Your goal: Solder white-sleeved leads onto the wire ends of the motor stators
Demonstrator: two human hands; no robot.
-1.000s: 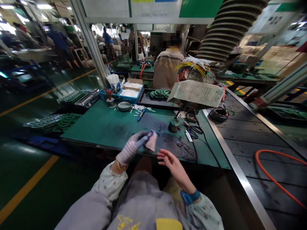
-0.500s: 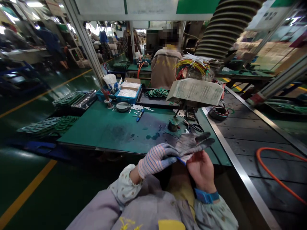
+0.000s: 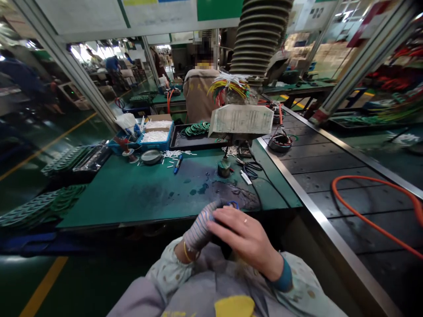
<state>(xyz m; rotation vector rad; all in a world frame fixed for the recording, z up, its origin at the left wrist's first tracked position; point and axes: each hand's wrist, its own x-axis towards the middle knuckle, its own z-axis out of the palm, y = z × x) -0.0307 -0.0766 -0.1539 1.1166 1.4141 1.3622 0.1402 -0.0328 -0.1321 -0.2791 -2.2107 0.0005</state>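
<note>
My left hand (image 3: 200, 229) wears a grey glove with blue and pink stripes and is raised in front of my body. Its fingers are mostly covered by my bare right hand (image 3: 247, 240), which lies across them with bent fingers pressed together on the striped glove. Just beyond my knuckles shows the blue-edged cuff (image 3: 234, 204) of a loose work glove, apparently in the left hand; the rest of it is hidden. A ring and a blue-green wristband show on my right arm.
Behind my hands stands a green work table (image 3: 132, 189). On it are a blue marker (image 3: 178, 164), black-handled scissors (image 3: 249, 167), a round dish (image 3: 151, 156) and a blue bin (image 3: 156, 143) of white tubes. A conveyor (image 3: 324, 176) with an orange hose (image 3: 366, 218) runs at right.
The loose glove, spread out toward the right before, is now mostly hidden between my hands. My right hand has turned over and moved left onto the gloved left hand. The view has shifted right.
</note>
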